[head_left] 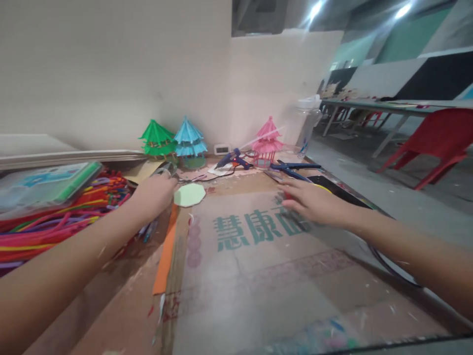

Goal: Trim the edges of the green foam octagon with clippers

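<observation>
My left hand [157, 190] reaches to the back left, fingers curled by a shiny greyish thing that I cannot make out. Just right of it lies a pale green octagonal piece [189, 195]. Over the right part of the printed cardboard [236, 286] is my right hand [312, 201], blurred, palm down with its fingers stretched out. Beyond its fingertips lie blue-handled pliers [293, 168]. A blue hot glue gun [233, 159] with a red light rests between the hands, further back. Small pavilions in green [157, 138], light blue [190, 140] and pink [268, 138] stand along the wall.
Colourful pipe cleaners [66, 222] lie in a heap at the left, under a clear plastic case [48, 187]. An orange strip [166, 256] runs along the cardboard's left edge. At the back right stands a clear bottle [306, 125]. A red chair [436, 143] is beyond the table.
</observation>
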The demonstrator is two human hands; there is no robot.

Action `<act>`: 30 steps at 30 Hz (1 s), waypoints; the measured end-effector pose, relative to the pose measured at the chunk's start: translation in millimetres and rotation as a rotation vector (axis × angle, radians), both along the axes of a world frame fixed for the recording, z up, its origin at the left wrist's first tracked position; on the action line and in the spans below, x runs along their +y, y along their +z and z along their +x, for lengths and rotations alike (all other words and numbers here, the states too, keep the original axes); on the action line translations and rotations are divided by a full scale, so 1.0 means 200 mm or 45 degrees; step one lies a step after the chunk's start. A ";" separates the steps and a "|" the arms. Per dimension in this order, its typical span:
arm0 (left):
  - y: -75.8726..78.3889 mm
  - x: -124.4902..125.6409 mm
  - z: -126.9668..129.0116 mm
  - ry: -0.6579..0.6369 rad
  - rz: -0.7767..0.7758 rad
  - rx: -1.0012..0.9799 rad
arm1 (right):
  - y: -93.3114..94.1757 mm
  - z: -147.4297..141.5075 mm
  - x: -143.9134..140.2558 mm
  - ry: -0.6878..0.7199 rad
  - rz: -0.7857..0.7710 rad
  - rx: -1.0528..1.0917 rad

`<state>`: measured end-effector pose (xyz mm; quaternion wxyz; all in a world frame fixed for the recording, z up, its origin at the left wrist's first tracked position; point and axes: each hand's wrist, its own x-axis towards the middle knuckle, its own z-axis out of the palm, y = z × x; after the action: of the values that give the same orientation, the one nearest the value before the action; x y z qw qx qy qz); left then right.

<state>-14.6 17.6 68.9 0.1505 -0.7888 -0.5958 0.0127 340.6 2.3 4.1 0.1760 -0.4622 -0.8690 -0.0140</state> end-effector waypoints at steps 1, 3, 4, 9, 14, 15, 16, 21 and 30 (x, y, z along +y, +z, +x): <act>-0.04 -0.05 -0.01 -0.085 -0.032 -0.017 | 0.01 -0.09 -0.07 0.096 -0.083 0.032; -0.13 -0.15 0.02 -0.370 -0.135 -0.119 | 0.02 -0.29 -0.26 0.245 -0.214 0.172; -0.17 -0.18 0.04 -0.497 -0.203 -0.175 | 0.03 -0.39 -0.36 0.438 -0.301 0.214; -0.30 -0.20 0.06 -0.481 -0.308 -0.258 | 0.09 -0.52 -0.51 0.879 -0.587 0.238; -0.26 -0.05 0.01 -0.445 -0.234 -0.234 | 0.08 -0.22 -0.13 -0.021 -0.277 0.366; -0.26 -0.03 0.01 -0.429 -0.219 -0.235 | 0.06 -0.20 -0.11 -0.056 -0.267 0.349; -0.26 -0.01 0.00 -0.412 -0.201 -0.242 | 0.04 -0.20 -0.12 -0.060 -0.268 0.318; -0.31 0.02 -0.02 -0.364 -0.143 -0.310 | 0.03 -0.32 -0.34 0.683 -0.597 0.229; -0.35 0.04 -0.03 -0.382 -0.033 -0.316 | 0.09 -0.21 -0.35 0.032 -0.450 0.588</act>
<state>-20.1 24.6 -0.3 0.0661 -0.8661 -0.4854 -0.0996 298.8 -67.7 21.6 0.2862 -0.4658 -0.8005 0.2455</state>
